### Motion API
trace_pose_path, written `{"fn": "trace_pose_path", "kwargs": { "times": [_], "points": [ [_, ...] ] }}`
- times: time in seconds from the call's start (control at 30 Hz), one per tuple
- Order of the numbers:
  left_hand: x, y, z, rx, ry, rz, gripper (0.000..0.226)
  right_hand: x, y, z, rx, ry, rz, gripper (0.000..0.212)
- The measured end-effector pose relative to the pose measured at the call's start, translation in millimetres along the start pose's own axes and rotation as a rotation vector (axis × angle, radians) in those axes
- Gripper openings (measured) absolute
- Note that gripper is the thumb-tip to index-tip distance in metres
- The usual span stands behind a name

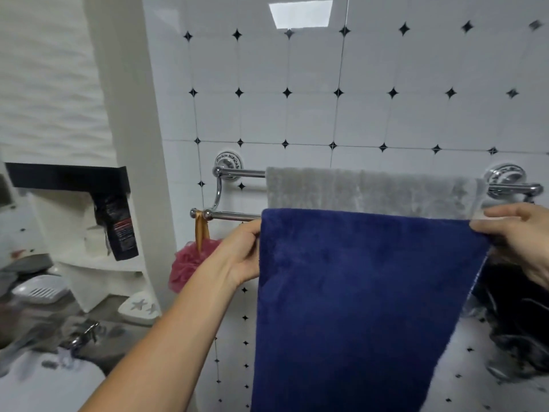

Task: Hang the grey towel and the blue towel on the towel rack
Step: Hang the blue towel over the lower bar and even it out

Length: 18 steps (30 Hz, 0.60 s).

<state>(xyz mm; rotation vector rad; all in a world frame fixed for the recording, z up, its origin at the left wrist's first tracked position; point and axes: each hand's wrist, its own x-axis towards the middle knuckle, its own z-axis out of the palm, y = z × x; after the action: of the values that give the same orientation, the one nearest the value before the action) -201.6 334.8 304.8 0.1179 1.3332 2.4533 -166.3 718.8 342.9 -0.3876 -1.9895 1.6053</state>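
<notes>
Second towel going on now. Grey towel (371,188) already draped over the back bar of the chrome towel rack (234,173), near the right end of that bar. Blue towel (356,292) stretched flat along the front bar, hanging long on the near side, top edge level with the bar. Left hand (240,254) pinching the top left corner of the blue towel, fingers closed on the cloth. Right hand (517,233) pinching the top right corner the same way. Hard to tell if any blue cloth falls behind the bar yet. Probably next: pull the top edge over the front bar, even up both sides, then let go. Pink bath puff (190,263) hanging from the left end of the front bar, just beside the left hand.
</notes>
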Motion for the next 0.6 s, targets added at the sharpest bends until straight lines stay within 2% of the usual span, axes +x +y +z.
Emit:
{"fn": "trace_pose_path", "kwargs": {
  "times": [0.07, 0.17, 0.3, 0.4, 0.5, 0.6],
  "points": [
    [-1, 3, -8, -0.021, 0.004, 0.018, 0.013, 6, 1, -7, 0.055, 0.036, 0.007, 0.020],
    [-1, 3, -20, 0.017, 0.036, 0.028, 0.018, 21, 15, -18, 0.085, 0.041, 0.047, 0.025],
    [2, -1, -25, 0.300, 0.141, 0.118, 0.019, 19, 33, -20, 0.011, 0.058, 0.039, 0.021],
    [2, 3, -19, 0.340, 0.227, 0.178, 0.020, 22, 37, -23, -0.008, 0.049, 0.078, 0.018],
    [0, 6, -7, 0.457, 0.258, 0.200, 0.027, 35, 49, -31, 0.043, 0.009, 0.157, 0.036],
    [6, 2, 10, 0.527, 0.373, 0.288, 0.021, 21, 47, -29, 0.045, -0.043, 0.199, 0.030]
  ]
}}
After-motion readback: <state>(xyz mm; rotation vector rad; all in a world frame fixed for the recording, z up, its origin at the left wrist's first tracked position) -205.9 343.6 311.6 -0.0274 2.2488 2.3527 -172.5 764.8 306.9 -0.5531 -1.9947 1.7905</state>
